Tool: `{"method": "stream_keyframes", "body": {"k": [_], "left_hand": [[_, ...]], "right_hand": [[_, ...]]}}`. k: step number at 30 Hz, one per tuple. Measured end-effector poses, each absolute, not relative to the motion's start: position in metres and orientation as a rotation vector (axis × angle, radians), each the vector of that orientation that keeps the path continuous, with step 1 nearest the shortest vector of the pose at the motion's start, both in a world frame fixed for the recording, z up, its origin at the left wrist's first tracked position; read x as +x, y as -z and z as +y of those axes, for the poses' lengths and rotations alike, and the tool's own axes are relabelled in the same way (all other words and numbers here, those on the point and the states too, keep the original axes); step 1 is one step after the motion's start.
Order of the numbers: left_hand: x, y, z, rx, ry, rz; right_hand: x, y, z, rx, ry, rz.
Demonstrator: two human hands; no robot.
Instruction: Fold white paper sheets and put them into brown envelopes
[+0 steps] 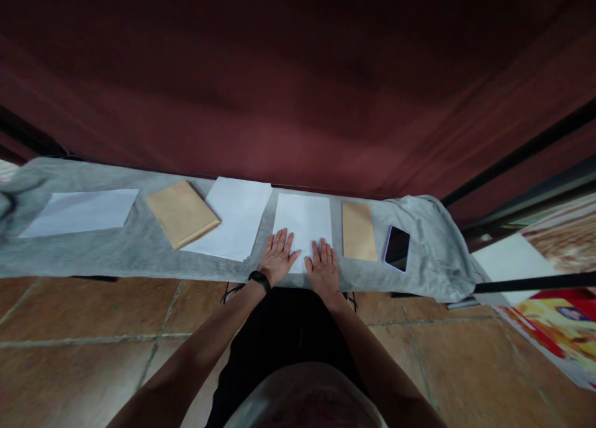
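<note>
A white sheet is lying in the middle of the long surface, directly in front of the person, with its long axis running away from them toward the dark red curtain and one short edge facing their body. The left hand is pressing down on the sheet's near left corner and the right hand is lying flat on its near edge, just beside the other hand. The grip of each hand is open, fingers stretched out and pointing toward the curtain, clasping nothing. A black wristband is sitting on the left wrist. A grey cloth is covering the surface under everything. Just to the right of the sheet a brown envelope is lying lengthwise the same way, apart from the sheet by a thin strip of cloth, and past it a dark phone is lying screen up, slightly tilted. To the left a larger white paper is lying at a slant, with a second brown envelope overlapping its left side. Well apart, at the far left, another pale sheet is lying with its long side along the surface. A tiled floor is showing beneath.
</note>
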State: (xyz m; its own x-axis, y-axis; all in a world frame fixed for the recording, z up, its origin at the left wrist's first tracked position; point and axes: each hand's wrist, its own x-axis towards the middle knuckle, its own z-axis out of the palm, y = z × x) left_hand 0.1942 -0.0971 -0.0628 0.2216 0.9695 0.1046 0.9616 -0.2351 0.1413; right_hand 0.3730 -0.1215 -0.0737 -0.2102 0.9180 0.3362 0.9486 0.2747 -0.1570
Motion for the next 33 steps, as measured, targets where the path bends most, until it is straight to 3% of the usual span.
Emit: {"method": "stream_keyframes", "body": {"k": [8, 19, 27, 33], "left_hand": [[0.242, 0.064, -0.054, 2.5, -0.306, 1.732], [0.202, 0.067, -0.009, 2.318, -0.372, 2.048], [0.26, 0.066, 0.037, 2.437, -0.256, 1.749], [0.243, 0.066, 0.072, 2.406, -0.258, 1.81]], "right_hand": [[0.37, 0.071, -0.121, -1.74, 0.063, -2.183], [0.37, 0.071, -0.121, -1.701, 0.09, -2.157], [0.368, 0.066, -0.121, -1.701, 0.076, -2.14], [0.367, 0.065, -0.12, -1.71, 0.081, -2.145]]}}
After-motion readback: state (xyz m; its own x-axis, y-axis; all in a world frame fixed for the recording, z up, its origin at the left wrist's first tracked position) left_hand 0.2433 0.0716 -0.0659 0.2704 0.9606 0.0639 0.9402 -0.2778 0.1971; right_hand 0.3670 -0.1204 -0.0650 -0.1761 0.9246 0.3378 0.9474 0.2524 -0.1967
